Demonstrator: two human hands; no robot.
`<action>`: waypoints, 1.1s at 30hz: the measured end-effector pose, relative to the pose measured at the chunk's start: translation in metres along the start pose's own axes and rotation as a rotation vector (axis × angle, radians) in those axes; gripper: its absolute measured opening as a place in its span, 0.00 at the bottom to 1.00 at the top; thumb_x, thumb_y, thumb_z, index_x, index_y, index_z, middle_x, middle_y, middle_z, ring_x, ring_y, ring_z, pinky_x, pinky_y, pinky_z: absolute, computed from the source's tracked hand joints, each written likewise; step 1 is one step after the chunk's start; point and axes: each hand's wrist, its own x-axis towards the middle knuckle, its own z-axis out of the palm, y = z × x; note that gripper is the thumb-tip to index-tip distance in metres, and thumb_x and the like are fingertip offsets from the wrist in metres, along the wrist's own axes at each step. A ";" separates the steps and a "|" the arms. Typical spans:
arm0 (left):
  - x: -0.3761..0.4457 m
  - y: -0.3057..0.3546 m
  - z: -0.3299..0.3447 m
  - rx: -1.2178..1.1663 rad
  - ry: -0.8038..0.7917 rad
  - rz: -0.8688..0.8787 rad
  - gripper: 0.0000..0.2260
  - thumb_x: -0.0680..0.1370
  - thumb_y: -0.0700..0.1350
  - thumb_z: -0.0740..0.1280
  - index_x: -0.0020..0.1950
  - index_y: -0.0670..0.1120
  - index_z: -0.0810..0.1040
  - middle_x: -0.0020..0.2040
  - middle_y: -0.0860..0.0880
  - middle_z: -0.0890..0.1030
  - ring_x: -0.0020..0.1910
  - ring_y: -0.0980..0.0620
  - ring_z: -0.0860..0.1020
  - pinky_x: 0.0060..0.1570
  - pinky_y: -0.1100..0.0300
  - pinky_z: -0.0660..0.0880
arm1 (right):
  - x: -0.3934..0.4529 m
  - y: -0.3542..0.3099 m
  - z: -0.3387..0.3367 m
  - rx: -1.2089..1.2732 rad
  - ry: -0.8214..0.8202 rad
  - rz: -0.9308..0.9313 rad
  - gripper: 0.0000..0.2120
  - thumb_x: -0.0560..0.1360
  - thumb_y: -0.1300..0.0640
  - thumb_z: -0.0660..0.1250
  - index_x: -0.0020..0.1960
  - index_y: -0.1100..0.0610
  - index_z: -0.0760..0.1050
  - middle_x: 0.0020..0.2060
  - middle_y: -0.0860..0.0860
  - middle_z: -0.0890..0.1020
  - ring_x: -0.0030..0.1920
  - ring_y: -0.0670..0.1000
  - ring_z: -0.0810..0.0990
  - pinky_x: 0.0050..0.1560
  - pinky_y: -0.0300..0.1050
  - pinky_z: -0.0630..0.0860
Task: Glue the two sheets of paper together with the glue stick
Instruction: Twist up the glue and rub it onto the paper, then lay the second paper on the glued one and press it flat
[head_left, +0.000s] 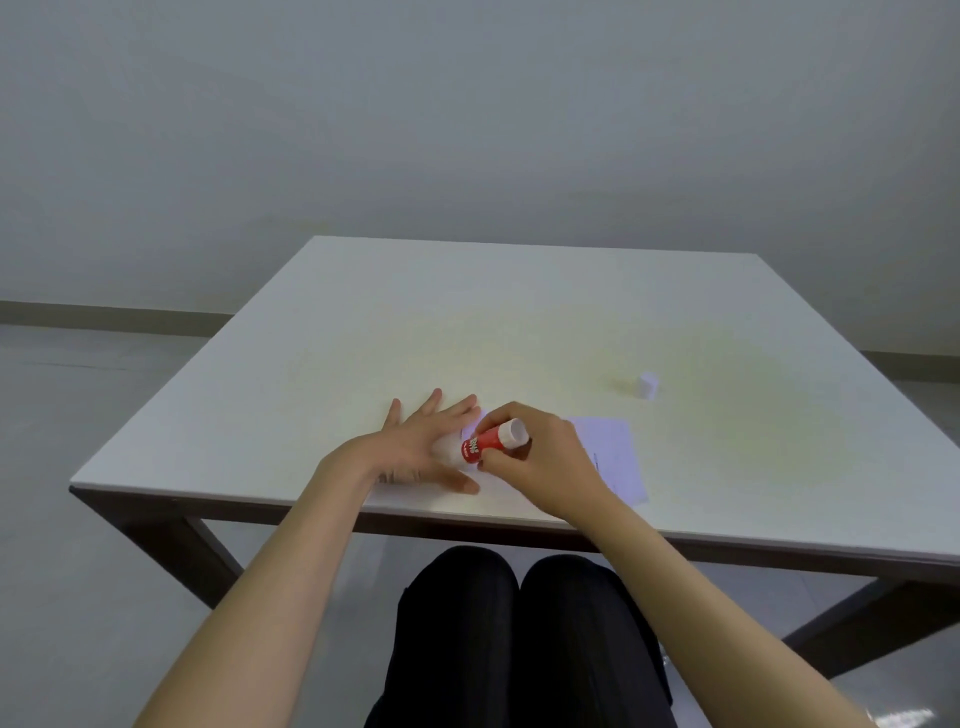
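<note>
the right hand (540, 457) grips the glue stick (491, 441), its long axis running from 2 o'clock down to 8 o'clock, tip on the sheet (470, 428) pinned under the flat, spread left hand (421, 447). the second sheet (613, 457) lies at 3 o'clock on the counter (467, 322).

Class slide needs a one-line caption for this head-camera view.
Left hand flat on one paper sheet, right hand rubbing the red glue stick on it; cap stands apart.

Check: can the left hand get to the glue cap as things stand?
Probably not without letting go. The left hand is flat, pinning a sheet, and the cap stands far right, beyond the right hand holding the glue stick.
</note>
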 end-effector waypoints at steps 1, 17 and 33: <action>0.000 0.001 0.000 0.010 -0.004 -0.003 0.45 0.69 0.63 0.69 0.77 0.59 0.45 0.77 0.64 0.41 0.75 0.57 0.32 0.70 0.43 0.27 | 0.000 0.001 -0.004 0.023 -0.014 0.017 0.05 0.66 0.56 0.70 0.42 0.49 0.79 0.35 0.52 0.84 0.34 0.44 0.80 0.35 0.37 0.76; -0.022 0.010 -0.008 -0.475 0.222 0.013 0.34 0.73 0.56 0.68 0.75 0.63 0.54 0.78 0.58 0.55 0.77 0.58 0.46 0.76 0.49 0.41 | -0.016 -0.010 -0.025 1.377 0.180 0.393 0.05 0.76 0.67 0.63 0.51 0.64 0.76 0.34 0.57 0.84 0.35 0.53 0.85 0.41 0.43 0.83; -0.004 0.051 -0.039 -0.724 0.957 0.086 0.03 0.67 0.50 0.74 0.36 0.58 0.82 0.36 0.65 0.83 0.35 0.69 0.80 0.32 0.78 0.68 | -0.023 -0.019 0.009 1.227 0.204 0.568 0.15 0.74 0.57 0.69 0.60 0.59 0.74 0.48 0.56 0.79 0.29 0.49 0.78 0.35 0.42 0.74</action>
